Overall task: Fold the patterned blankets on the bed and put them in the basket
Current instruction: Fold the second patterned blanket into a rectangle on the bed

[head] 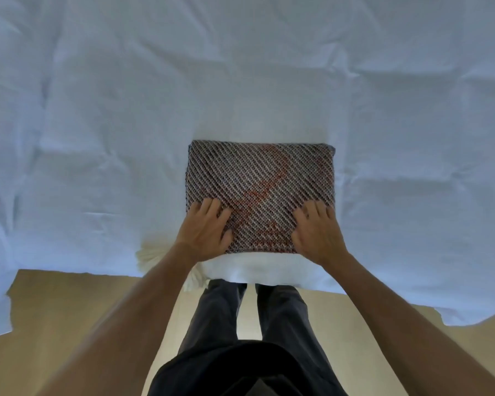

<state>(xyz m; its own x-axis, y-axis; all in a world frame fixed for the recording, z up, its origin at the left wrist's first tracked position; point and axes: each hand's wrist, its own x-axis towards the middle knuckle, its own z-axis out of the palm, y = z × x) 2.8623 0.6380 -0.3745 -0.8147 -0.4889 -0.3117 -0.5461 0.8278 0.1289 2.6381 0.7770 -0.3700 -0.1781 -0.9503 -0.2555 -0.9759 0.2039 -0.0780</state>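
The folded blanket (pixel 260 192) is a coarse woven cloth, matt, with a ribbed diagonal twill of dark and pale threads and a faint rust-red tint through the middle. Under and all around it, the bed sheet (pixel 97 124) is thin white cloth, matt and heavily creased. Just beside the blanket's near left corner lies a cream fringe (pixel 152 257) of soft yarn. Below the sheet's edge the floor (pixel 55 310) looks smooth, tan, faintly sheened.

Both arms outstretched, left grip (pixel 207 228) and right grip (pixel 316 231) flat, palms down, fingers spread.
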